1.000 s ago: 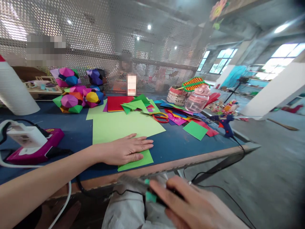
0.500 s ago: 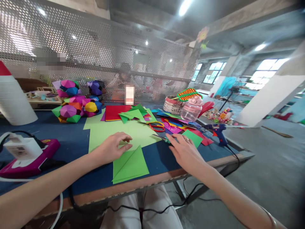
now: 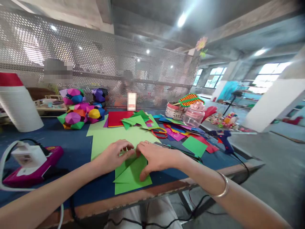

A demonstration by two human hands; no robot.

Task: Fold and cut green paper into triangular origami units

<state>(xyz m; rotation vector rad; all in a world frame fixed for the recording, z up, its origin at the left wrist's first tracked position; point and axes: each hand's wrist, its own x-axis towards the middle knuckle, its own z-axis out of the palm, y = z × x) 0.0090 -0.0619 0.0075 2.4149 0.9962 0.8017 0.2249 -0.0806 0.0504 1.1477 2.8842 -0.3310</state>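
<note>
A folded green paper (image 3: 130, 171) with a diagonal crease lies before me, on another green sheet (image 3: 124, 189) at the table's front edge. The fingers and thumb of my left hand (image 3: 115, 156) are bent at its top corner. My right hand (image 3: 158, 157) grips the same paper, thumb on its right side and fingers at the top, close to the left fingertips. Part of the paper is hidden under the right hand. Beside that hand lies a thin tool with dark green handles (image 3: 184, 151), its metal end partly covered.
Behind the hands are a large pale green sheet (image 3: 102, 136), red-handled scissors (image 3: 160, 133) and coloured papers (image 3: 175, 133). To the right stand a bottle (image 3: 194, 116) and glue gun (image 3: 224, 140). A power strip (image 3: 43, 171), stacked cups (image 3: 21, 109) and paper balls (image 3: 73, 117) are left.
My right hand has moved left from the dark green-handled tool onto the folded green paper. That paper has shifted on the sheet beneath it. My left hand stays at its top corner.
</note>
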